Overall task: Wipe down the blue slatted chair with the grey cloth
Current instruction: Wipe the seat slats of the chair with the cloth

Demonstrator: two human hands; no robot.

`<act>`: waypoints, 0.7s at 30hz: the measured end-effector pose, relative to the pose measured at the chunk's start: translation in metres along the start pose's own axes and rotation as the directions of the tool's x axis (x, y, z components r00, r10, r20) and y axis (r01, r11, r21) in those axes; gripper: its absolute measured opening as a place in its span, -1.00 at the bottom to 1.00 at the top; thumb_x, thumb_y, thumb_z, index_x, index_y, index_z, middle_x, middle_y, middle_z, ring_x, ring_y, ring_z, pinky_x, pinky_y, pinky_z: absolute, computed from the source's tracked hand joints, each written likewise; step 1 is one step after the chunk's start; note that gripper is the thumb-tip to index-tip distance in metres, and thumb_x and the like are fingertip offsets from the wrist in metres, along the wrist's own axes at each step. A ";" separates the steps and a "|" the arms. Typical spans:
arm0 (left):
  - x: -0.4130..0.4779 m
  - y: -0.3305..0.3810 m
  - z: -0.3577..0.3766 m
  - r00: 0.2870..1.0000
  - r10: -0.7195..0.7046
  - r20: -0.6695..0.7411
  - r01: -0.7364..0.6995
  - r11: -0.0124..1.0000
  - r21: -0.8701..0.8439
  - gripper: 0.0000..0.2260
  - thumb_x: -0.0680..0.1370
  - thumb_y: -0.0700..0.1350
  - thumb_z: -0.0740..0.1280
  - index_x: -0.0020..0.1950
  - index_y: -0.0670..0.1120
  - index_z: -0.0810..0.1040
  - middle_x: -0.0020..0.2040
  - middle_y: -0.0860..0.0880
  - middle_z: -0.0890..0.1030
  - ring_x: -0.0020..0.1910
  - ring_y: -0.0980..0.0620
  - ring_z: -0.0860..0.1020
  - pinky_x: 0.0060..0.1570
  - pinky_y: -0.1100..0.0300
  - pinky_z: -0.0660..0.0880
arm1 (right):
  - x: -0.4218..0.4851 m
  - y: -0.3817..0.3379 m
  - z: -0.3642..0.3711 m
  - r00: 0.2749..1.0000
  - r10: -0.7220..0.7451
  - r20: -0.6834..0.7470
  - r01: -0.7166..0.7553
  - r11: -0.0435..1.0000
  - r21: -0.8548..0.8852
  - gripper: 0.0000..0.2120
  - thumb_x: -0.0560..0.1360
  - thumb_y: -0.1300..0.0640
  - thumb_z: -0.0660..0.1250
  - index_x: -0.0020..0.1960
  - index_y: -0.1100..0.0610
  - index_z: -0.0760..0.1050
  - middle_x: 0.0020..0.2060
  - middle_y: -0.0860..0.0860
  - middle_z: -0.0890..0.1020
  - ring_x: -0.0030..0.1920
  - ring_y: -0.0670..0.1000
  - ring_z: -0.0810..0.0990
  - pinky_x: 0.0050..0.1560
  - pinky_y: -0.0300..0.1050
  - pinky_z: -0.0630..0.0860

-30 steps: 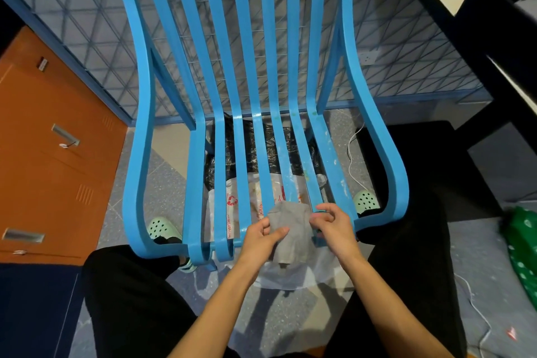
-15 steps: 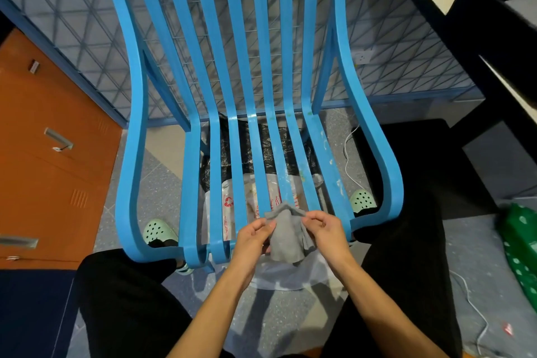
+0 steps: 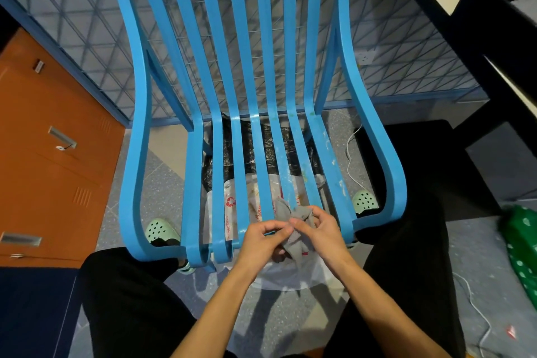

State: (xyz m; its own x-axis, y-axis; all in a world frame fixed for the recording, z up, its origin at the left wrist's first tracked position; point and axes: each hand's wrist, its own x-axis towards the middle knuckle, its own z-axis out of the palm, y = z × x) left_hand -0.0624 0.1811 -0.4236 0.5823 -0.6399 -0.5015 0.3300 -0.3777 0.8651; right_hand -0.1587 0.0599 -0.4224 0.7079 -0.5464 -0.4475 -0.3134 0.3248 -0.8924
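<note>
Softly crumpled cloth [image 3: 298, 213], left hand [image 3: 261, 241], right hand [image 3: 323, 234] pinching, glossy curved chair [image 3: 263, 139]

I see the bright blue slatted chair [image 3: 289, 38] upright, facing me, its seat slats flecked with pale marks. The small grey fabric cloth [image 3: 293, 221] sits crumpled at the seat's front edge, right of centre.

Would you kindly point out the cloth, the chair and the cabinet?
cloth [image 3: 295, 241]: head view, lower fold.
chair [image 3: 194, 183]: head view, leftmost seat slat.
cabinet [image 3: 52, 183]: head view, door front.
</note>
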 end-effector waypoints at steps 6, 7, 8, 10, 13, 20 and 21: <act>0.005 -0.003 -0.025 0.970 -0.151 -0.189 0.125 0.982 -0.143 -0.92 0.56 -0.19 0.37 -0.05 -0.08 0.68 -0.02 -0.12 0.69 -0.09 -0.03 0.65 -0.09 0.07 0.63 | 0.007 -0.006 -0.016 0.974 0.176 -0.145 -0.127 0.946 0.299 -0.84 0.58 0.29 0.25 0.08 0.21 0.59 0.04 0.24 0.67 0.09 0.21 0.64 0.17 0.15 0.55; 0.008 -0.004 -0.033 0.951 -0.149 -0.271 0.110 0.982 -0.152 -0.92 0.57 -0.19 0.37 -0.04 -0.07 0.66 0.00 -0.11 0.68 -0.02 -0.04 0.64 0.00 0.03 0.62 | 0.006 -0.011 -0.019 0.976 0.192 -0.101 -0.141 0.915 0.377 -0.81 0.58 0.30 0.23 0.12 0.24 0.57 0.07 0.24 0.66 0.10 0.20 0.63 0.16 0.12 0.55; 0.011 -0.006 -0.040 0.925 -0.122 -0.360 0.086 0.990 -0.116 -0.92 0.56 -0.19 0.38 -0.01 -0.05 0.65 0.03 -0.08 0.67 0.04 -0.04 0.62 0.08 0.02 0.59 | 0.004 -0.018 -0.021 0.980 0.193 -0.052 -0.154 0.893 0.423 -0.78 0.58 0.31 0.21 0.17 0.27 0.55 0.09 0.25 0.65 0.12 0.20 0.62 0.16 0.08 0.54; 0.011 -0.004 -0.046 0.877 -0.004 -0.480 0.040 0.997 0.065 -0.83 0.52 -0.17 0.44 0.09 -0.02 0.62 0.13 0.02 0.62 0.13 0.01 0.55 0.19 0.05 0.52 | 0.001 -0.029 -0.022 0.982 0.184 0.029 -0.178 0.876 0.448 -0.74 0.58 0.31 0.20 0.22 0.31 0.53 0.13 0.26 0.63 0.19 0.22 0.58 0.22 0.08 0.51; -0.002 0.001 -0.031 0.890 0.128 -0.437 -0.044 0.979 0.197 -0.79 0.50 -0.14 0.45 0.12 0.00 0.58 0.11 0.08 0.58 0.07 0.10 0.55 0.05 0.25 0.49 | -0.002 -0.044 -0.014 0.972 0.186 0.142 -0.230 0.869 0.438 -0.68 0.55 0.28 0.24 0.27 0.34 0.48 0.18 0.27 0.60 0.23 0.24 0.56 0.24 0.09 0.49; -0.023 -0.005 0.011 0.986 -0.166 0.021 0.153 0.847 -0.509 -0.54 0.55 0.15 0.17 0.36 -0.05 0.51 0.23 -0.06 0.64 0.26 -0.03 0.57 0.35 -0.07 0.42 | -0.003 -0.058 -0.007 0.936 0.172 0.308 -0.237 0.953 0.188 -0.73 0.55 0.27 0.27 0.21 0.33 0.52 0.14 0.27 0.62 0.17 0.22 0.60 0.27 0.14 0.48; -0.023 -0.006 0.013 0.984 -0.174 0.049 0.171 0.808 -0.565 -0.54 0.55 0.14 0.18 0.36 -0.07 0.50 0.24 -0.09 0.63 0.26 -0.05 0.57 0.35 -0.09 0.41 | -0.003 -0.056 -0.010 0.947 0.164 0.277 -0.203 0.972 0.120 -0.77 0.54 0.25 0.31 0.16 0.31 0.55 0.10 0.27 0.64 0.14 0.23 0.62 0.25 0.16 0.49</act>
State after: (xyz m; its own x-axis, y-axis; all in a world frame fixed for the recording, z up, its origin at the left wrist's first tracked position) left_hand -0.0872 0.1890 -0.4172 0.4792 -0.5964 -0.6439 0.7853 -0.0363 0.6180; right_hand -0.1493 0.0357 -0.3723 0.7941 -0.2508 -0.5536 -0.3722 0.5195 -0.7692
